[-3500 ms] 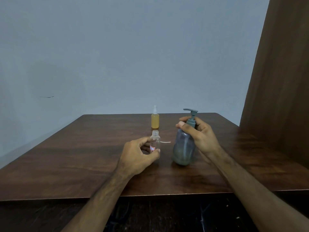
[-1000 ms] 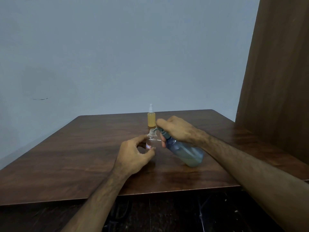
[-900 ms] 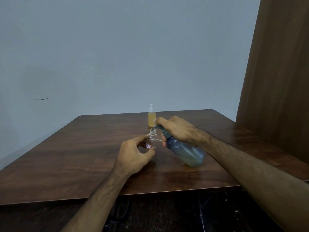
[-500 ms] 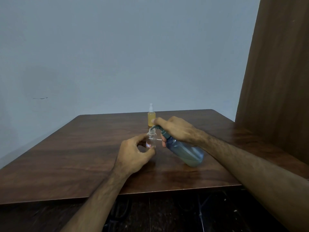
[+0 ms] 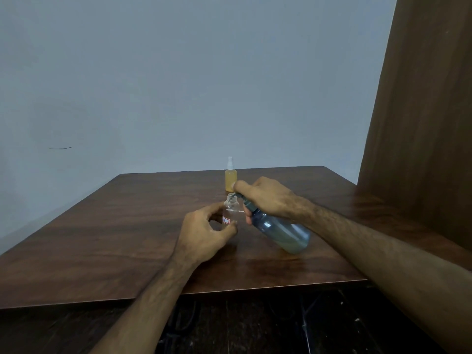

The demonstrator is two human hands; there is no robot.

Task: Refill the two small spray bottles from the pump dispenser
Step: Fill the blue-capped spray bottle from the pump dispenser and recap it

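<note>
A small clear spray bottle [image 5: 230,210] with a red-and-white label stands uncapped on the brown table [image 5: 107,231], gripped near its base by my left hand [image 5: 204,232]. My right hand [image 5: 265,198] holds the blue-grey pump dispenser [image 5: 281,232] tilted steeply left, base lifted, with its nozzle right over the small bottle's open mouth and a finger on the pump head. A second small spray bottle [image 5: 230,179], full of yellow liquid with its sprayer top on, stands behind them.
A thin white tube [image 5: 240,212] lies on the table just behind the clear bottle. A dark wooden panel [image 5: 421,123] rises at the table's right side. The table's front edge [image 5: 229,290] is close to me.
Since 3.5 s ago my right hand has lifted and tipped the dispenser from upright toward the clear bottle. Over the last second both hands have stayed almost still.
</note>
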